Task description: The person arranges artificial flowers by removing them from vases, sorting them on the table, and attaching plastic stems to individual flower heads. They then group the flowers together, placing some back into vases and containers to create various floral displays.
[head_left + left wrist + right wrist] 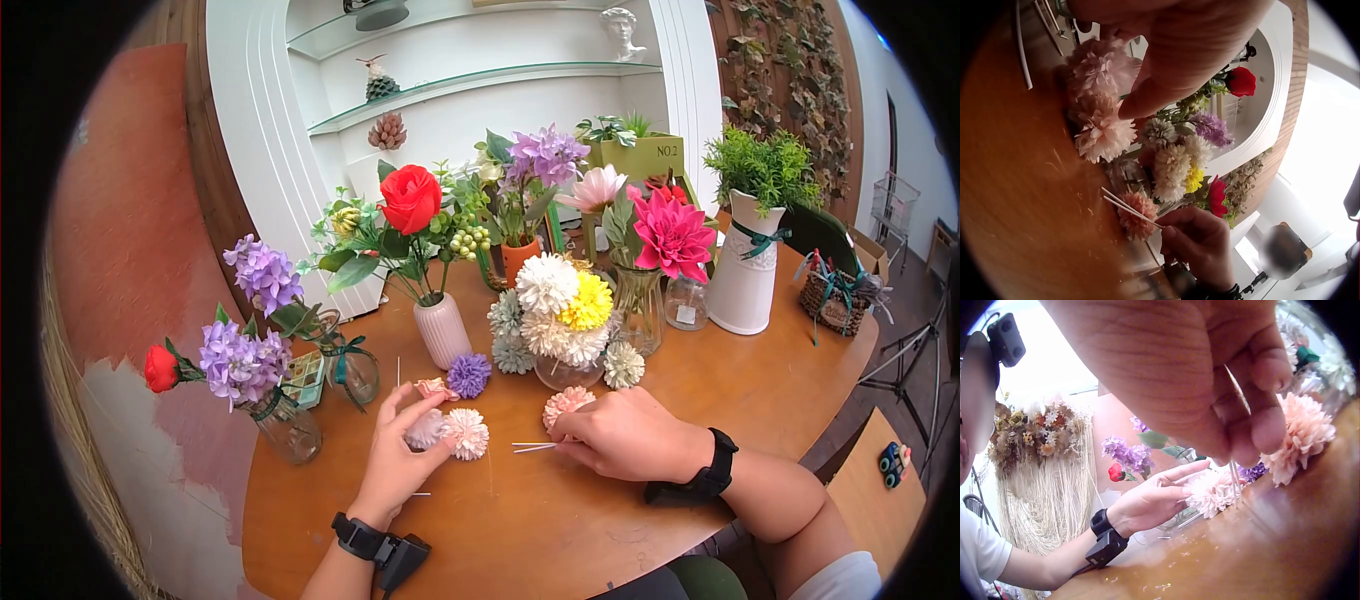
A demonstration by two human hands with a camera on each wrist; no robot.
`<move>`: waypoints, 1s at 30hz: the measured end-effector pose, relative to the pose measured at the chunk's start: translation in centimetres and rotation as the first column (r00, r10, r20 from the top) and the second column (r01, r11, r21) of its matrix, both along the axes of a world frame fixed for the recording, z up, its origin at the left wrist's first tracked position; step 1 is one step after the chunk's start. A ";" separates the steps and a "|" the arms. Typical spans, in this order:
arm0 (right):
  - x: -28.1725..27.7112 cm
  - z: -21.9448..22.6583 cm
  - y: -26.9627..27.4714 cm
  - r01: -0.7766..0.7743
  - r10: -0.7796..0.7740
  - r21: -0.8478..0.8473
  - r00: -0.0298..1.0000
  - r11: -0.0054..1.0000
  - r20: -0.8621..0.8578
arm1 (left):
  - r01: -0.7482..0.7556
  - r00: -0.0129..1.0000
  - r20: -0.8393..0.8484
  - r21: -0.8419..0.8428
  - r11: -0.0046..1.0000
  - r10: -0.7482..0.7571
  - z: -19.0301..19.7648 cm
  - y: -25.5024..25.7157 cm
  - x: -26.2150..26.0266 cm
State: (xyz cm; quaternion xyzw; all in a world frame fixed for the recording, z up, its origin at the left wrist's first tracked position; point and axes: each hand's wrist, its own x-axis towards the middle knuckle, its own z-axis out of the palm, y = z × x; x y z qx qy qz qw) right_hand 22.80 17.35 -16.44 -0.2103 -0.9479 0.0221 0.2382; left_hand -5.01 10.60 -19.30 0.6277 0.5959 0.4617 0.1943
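My left hand (392, 463) hovers around a cluster of pale pompom flowers, its fingers spread. In the left wrist view the thumb overlaps the edge of a pale pink flower (1104, 128), with a lilac-white one (426, 430) beside it. A pink bloom (437, 388) lies behind the fingers and a purple pompom flower (469, 375) just beyond. My right hand (628, 436) pinches two thin white sticks (533, 447) between thumb and fingertips, their free ends pointing left over the table. A peach pompom flower (567, 404) lies right behind its knuckles.
Glass vases with purple flowers (243, 362) stand at the left. A pink vase (443, 330) with a red rose, a bowl of white and yellow pompoms (568, 372) and a white pitcher (742, 285) line the back. Another white stick (398, 371) lies near the left hand.
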 end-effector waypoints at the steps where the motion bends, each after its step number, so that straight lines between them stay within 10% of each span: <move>1: 0.0 0.0 0.0 0.000 0.000 0.000 1.000 1.000 0.000 | -0.053 0.997 -0.053 -0.002 0.999 0.053 0.2 -0.1 0.1; 10: 0.1 0.7 -0.5 0.016 -0.012 -0.050 0.997 0.999 0.075 | 0.196 0.878 -0.413 -0.148 0.969 -0.241 -0.1 -0.1 0.0; 24: 0.1 0.7 -0.5 0.012 0.000 -0.098 0.993 0.995 0.117 | 0.090 0.978 -0.183 -0.040 0.995 -0.096 0.1 -0.1 0.7; 30: 0.1 0.8 -0.5 0.005 0.010 -0.107 0.990 0.994 0.138 | 0.110 0.961 0.247 0.065 0.992 -0.123 -0.3 0.3 0.7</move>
